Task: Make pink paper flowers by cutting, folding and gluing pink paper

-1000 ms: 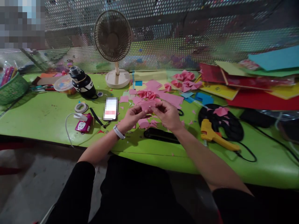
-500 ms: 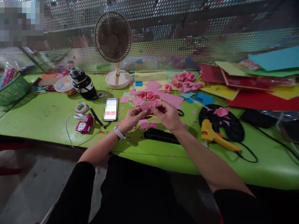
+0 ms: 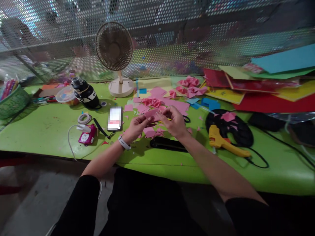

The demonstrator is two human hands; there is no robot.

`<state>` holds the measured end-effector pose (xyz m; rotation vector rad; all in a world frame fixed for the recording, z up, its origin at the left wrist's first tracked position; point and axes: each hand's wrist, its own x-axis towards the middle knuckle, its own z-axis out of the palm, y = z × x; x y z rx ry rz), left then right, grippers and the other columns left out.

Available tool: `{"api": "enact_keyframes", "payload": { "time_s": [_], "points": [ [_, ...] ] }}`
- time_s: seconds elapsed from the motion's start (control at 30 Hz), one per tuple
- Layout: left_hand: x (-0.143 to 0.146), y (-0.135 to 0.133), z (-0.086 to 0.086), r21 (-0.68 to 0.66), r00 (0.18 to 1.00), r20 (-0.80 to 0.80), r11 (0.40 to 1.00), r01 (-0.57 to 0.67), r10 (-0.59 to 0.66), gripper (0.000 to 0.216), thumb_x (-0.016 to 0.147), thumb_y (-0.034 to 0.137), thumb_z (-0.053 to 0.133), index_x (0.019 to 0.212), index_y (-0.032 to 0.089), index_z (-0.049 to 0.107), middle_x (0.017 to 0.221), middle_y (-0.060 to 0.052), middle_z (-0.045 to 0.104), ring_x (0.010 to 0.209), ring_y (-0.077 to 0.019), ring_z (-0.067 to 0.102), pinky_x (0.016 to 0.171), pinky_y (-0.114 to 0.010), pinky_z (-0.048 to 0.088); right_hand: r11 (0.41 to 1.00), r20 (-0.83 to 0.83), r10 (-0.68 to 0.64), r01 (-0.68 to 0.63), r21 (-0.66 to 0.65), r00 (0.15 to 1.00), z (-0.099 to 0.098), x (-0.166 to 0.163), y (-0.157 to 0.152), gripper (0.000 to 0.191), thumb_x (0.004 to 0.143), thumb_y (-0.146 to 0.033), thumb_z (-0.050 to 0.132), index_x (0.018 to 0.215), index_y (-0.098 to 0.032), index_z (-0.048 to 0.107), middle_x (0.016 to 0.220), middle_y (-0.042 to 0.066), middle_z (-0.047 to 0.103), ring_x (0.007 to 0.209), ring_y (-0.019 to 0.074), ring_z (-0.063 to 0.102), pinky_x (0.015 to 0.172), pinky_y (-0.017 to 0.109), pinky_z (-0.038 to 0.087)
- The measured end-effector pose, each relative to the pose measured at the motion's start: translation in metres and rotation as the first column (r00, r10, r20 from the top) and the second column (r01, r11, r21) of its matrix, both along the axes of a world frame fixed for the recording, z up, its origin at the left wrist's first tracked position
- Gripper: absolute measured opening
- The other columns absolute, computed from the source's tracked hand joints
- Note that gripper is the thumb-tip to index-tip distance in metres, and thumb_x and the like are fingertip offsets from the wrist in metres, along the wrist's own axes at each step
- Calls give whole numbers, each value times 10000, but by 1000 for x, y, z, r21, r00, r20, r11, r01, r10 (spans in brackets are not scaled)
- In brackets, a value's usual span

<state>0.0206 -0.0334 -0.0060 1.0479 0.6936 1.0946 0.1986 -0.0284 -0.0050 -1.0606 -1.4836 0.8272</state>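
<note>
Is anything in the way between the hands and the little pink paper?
Nothing visible is. The left hand and right hand both hold the pink paper directly. Other pink pieces lie on the green table nearby, and the yellow glue gun lies off to the right.

The person's left forearm (image 3: 105, 160) and right forearm (image 3: 209, 164), both bare, reached forward from the lower part of the view, slanting inward so that the two hands came close together in front of the body, with a narrow gap between their fingertips. The left hand (image 3: 136, 127) pointed inward in a pinch, its thumb (image 3: 145, 122) stretched toward the other hand and its fingers curled. The right hand (image 3: 175, 122) faced it with the back turned up and outward, the knuckles bent and the thumb and fingers drawn together at the tips.
</note>
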Motion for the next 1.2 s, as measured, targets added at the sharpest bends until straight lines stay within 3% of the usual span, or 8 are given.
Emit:
{"api": "enact_keyframes", "payload": {
  "time_s": [0.2,0.33,0.43,0.63,0.73,0.9,1.07,1.2],
  "points": [
    [2,-2,0,-19,996,-42,997,73,-74,407,707,428,848,982,145,749,968,-62,759,962,-222,745,956,-396,582,986,-103,144,-151,-70,984,4,2,4,340,835,-570,685,901,-241,630,850,17,616,778,167,580,675,299,493],
    [3,-3,-2,-24,993,-48,994,106,-107,410,732,432,831,1019,154,742,1007,-71,761,964,-210,748,943,-369,584,995,-67,103,-104,-8,992,4,1,3,298,838,-528,696,819,-233,656,816,23,610,784,178,572,702,320,488],
    [0,-4,1,-41,986,-95,991,131,-135,390,747,440,819,980,137,739,951,-85,771,913,-197,757,849,-314,602,998,-30,61,-60,33,998,8,-1,-1,303,840,-518,690,776,-226,643,811,26,607,767,180,568,726,340,490],
    [-5,-3,7,-108,927,-261,963,248,-268,472,736,483,814,979,87,729,861,-133,775,689,-147,737,687,-267,593,999,-26,54,-54,-2,998,16,-3,-4,418,791,-629,691,753,-218,627,752,17,579,693,167,531,657,325,469],
    [-6,-1,8,-87,932,-268,970,228,-243,474,722,492,819,939,82,725,825,-119,770,665,-135,725,691,-267,592,997,4,64,-63,-40,998,17,-2,-5,457,805,-672,649,757,-221,597,705,1,544,608,145,473,559,302,408],
    [-9,2,11,-69,958,-228,984,161,-173,479,674,512,844,865,99,695,775,-90,762,650,-134,718,679,-265,587,982,235,176,-153,-113,956,19,1,-6,519,837,-694,597,656,-220,486,592,-22,482,544,132,435,535,298,351],
    [-10,3,15,-78,953,-248,985,156,-171,495,684,522,837,896,100,690,793,-101,766,670,-147,728,679,-263,584,963,271,254,-215,-164,928,23,7,-4,507,856,-694,573,691,-217,518,604,-17,528,543,138,480,541,295,371],
    [-9,3,19,-71,952,-254,985,156,-169,512,661,534,847,887,101,693,772,-91,761,644,-141,720,669,-258,583,910,230,384,-325,-256,894,23,14,1,490,837,-697,588,734,-222,527,672,5,603,581,160,575,550,297,426]
  ]
}}
